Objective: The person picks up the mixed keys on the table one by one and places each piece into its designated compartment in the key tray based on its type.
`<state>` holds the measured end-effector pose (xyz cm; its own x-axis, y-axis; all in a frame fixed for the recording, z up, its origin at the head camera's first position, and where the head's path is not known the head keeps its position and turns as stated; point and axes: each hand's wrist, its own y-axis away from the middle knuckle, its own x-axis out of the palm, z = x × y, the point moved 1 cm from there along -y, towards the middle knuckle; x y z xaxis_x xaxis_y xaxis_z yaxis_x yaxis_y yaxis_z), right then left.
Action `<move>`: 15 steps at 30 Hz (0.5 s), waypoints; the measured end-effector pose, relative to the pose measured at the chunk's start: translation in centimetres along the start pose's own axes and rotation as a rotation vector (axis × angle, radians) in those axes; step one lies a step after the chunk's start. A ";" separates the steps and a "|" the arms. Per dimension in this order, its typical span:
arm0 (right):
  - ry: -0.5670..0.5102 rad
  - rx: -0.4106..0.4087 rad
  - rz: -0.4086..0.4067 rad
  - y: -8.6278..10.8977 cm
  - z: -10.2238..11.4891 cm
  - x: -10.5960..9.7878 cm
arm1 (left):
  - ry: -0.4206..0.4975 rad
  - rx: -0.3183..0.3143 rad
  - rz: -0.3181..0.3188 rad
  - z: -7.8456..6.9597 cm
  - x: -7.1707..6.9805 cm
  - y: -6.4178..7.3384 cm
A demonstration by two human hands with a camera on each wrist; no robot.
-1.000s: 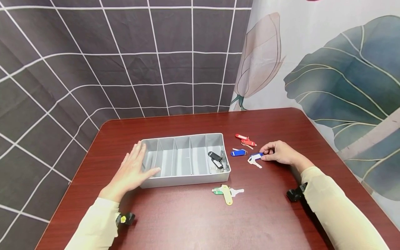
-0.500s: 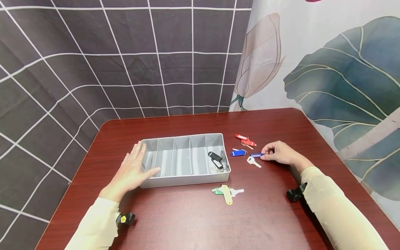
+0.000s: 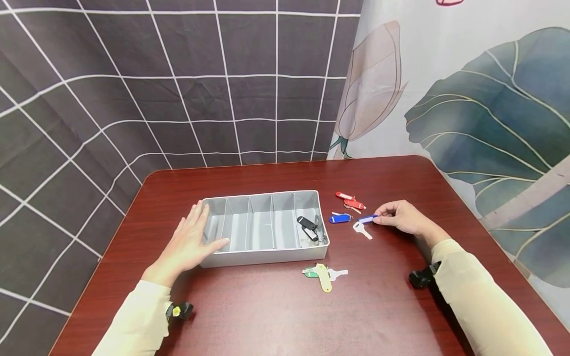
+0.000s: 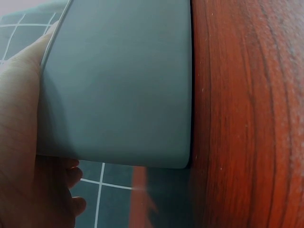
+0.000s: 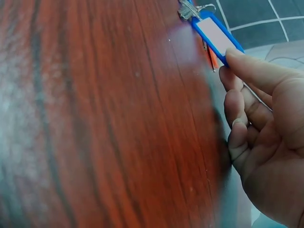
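Note:
My right hand (image 3: 403, 217) pinches the end of a blue key tag (image 3: 367, 219) between thumb and fingertips. In the right wrist view the tag (image 5: 216, 36) shows a white label, and a silver key (image 5: 186, 10) hangs from its ring. My left hand (image 3: 189, 236) rests on the left end of a grey divided tray (image 3: 267, 256), fingers straight along that end and thumb over the front rim. Another blue key tag (image 3: 340, 218) lies between the tray and the pinched tag. Black key tags (image 3: 307, 223) with keys lie in the tray's rightmost compartment.
Red key tags (image 3: 354, 203) with a key lie beyond the blue ones on the brown table (image 3: 267, 316). A yellow key tag (image 3: 324, 278) crosses a green key tag (image 3: 310, 273) in front of the tray. Curtains (image 3: 249, 99) hang behind the table.
The pinched blue tag tilts onto its edge, then turns its label partly back up, shifting very slightly with my right hand. My left hand and the tray stay put.

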<state>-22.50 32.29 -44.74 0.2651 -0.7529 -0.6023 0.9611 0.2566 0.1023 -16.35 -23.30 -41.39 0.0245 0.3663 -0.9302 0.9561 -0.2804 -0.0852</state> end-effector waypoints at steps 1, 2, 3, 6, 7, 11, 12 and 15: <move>-0.011 -0.001 0.000 0.2 0.5 0.0 | 0.000 0.001 -0.002 0.0 0.0 0.0; -0.024 -0.002 -0.002 0.2 0.5 0.0 | 0.001 0.001 -0.002 0.0 0.0 0.0; -0.036 0.002 -0.006 0.2 0.5 0.0 | 0.002 0.001 -0.004 0.0 0.0 0.0; -0.057 0.007 -0.010 0.1 0.6 -0.1 | 0.004 -0.001 -0.005 -0.1 0.0 0.0; -0.054 0.011 -0.014 0.1 0.6 -0.1 | 0.004 -0.001 -0.006 -0.1 0.0 0.0; -0.058 0.028 -0.023 -0.1 0.5 -0.1 | 0.008 0.000 -0.005 -0.1 0.0 0.0; -0.060 0.029 -0.024 -0.1 0.7 -0.2 | 0.009 0.001 -0.005 -0.1 -0.1 0.0; -0.068 0.027 -0.025 -0.1 1.2 -0.2 | 0.011 0.001 -0.006 -0.1 -0.1 0.0</move>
<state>-22.52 31.72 -43.62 0.2449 -0.7988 -0.5496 0.9689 0.2216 0.1097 -16.31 -23.25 -41.30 0.0217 0.3782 -0.9255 0.9559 -0.2791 -0.0916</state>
